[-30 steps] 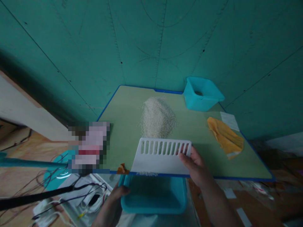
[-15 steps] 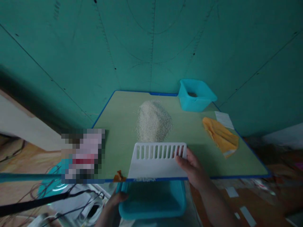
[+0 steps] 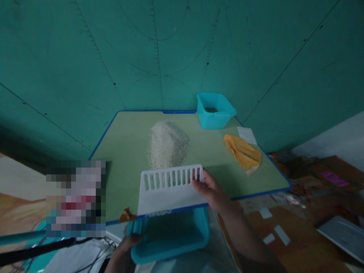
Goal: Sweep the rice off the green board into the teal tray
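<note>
My right hand (image 3: 214, 191) grips the right end of a white slotted plastic scraper (image 3: 170, 188), which stands on the green board (image 3: 125, 151) at its near edge. Just behind the scraper lies a heap of white grains (image 3: 167, 143); a few grains lie at the board's edge under the scraper. My left hand (image 3: 126, 244) holds the left rim of a blue plastic tub (image 3: 170, 237), kept below the board's near edge, under the scraper.
A second small blue tub (image 3: 214, 110) stands at the board's far right corner. An orange cloth (image 3: 243, 152) and a white paper slip (image 3: 247, 134) lie on the right side. A blurred patch covers the near left corner. Cables and papers lie on the floor.
The view has swung to the right, so the board and tubs sit further left in the picture. Both hands keep their holds; the scraper stays at the near edge.
</note>
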The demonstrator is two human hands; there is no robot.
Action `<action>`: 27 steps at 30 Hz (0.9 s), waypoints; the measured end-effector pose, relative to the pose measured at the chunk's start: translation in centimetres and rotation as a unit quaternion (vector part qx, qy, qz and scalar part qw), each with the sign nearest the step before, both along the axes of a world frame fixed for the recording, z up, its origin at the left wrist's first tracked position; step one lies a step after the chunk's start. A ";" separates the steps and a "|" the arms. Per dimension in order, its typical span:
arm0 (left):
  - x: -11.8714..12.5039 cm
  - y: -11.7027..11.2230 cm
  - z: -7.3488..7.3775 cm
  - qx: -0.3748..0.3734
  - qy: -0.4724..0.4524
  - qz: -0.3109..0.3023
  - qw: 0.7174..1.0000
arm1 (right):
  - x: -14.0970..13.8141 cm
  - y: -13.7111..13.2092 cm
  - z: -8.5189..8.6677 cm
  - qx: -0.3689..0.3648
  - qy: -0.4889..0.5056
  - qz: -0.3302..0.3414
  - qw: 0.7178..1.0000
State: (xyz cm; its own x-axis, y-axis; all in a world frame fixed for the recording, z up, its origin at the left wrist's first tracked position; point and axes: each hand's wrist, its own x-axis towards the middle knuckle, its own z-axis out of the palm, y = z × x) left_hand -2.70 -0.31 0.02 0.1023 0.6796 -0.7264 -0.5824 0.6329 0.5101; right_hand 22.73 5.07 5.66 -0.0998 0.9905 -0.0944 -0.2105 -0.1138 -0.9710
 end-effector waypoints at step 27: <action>2.3 0.3 1.4 0.121 0.026 0.023 0.992 | 0.3 0.7 -0.6 0.080 -0.016 -0.028 0.996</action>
